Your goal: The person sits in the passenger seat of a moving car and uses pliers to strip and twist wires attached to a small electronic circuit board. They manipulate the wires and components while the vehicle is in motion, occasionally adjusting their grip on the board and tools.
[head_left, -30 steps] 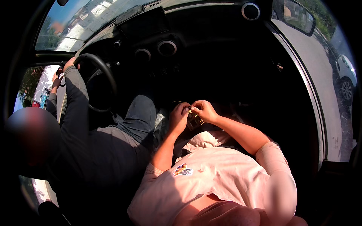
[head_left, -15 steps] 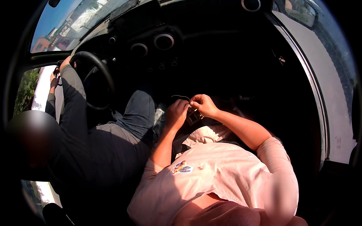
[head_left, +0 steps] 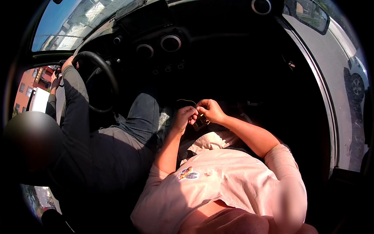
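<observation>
Above my lap, my left hand (head_left: 185, 118) and my right hand (head_left: 210, 110) meet with their fingertips pinched together. A thin, light-coloured wire (head_left: 186, 100) curves out to the left from between them. Both hands appear closed on it, though the fingers hide where it runs. Just below the right hand sits a small dark boxy object (head_left: 201, 122) with yellowish edges, partly covered by the fingers and in shadow. I cannot make out its kind.
I sit in a car's passenger seat. Left of me another person in dark clothes (head_left: 113, 154) holds the steering wheel (head_left: 113, 76). The dashboard with round vents (head_left: 170, 43) is ahead. A door (head_left: 311, 62) stands at my right, with a mirror (head_left: 312, 15) outside.
My left hand has turned slightly, showing more of its fingers, while the right stays nearly in place. The scenery outside has shifted, and a parked car now shows at the right.
</observation>
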{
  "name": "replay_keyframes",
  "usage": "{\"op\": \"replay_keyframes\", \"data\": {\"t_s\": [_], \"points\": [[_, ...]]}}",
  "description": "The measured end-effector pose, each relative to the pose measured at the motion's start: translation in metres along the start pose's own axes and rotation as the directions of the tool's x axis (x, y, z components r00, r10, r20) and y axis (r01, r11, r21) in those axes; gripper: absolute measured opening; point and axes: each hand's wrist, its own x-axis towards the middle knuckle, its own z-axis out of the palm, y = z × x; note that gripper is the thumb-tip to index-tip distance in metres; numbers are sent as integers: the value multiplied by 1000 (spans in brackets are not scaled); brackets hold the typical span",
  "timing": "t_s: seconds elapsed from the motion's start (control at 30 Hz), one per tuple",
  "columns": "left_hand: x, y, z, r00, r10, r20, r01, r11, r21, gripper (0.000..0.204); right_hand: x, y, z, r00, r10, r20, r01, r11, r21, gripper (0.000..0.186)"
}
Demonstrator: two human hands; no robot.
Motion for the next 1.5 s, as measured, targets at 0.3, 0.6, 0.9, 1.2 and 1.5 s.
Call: {"op": "replay_keyframes", "data": {"t_s": [0.3,0.6,0.9,1.2,1.5], "points": [[-1,3,14,978,189,-87,-152,936,318,27,1,-3,-3,1000,-6,-11,6,1000,1,15],[-10,10,16,786,617,51,-363,393,845,8,-1,-11,-3,999,41,-25,-41,999,-3,14],[-15,26,15,707,636,310,-444,57,894,5,0,1,-4,1000,27,9,-26,997,-67,15],[-18,31,18,726,636,263,-422,109,900,9,0,2,0,994,56,95,-63,996,64,12],[-10,12,7,909,410,74,-310,546,778,17,-4,-11,-3,984,128,127,-124,992,-39,11]]}}
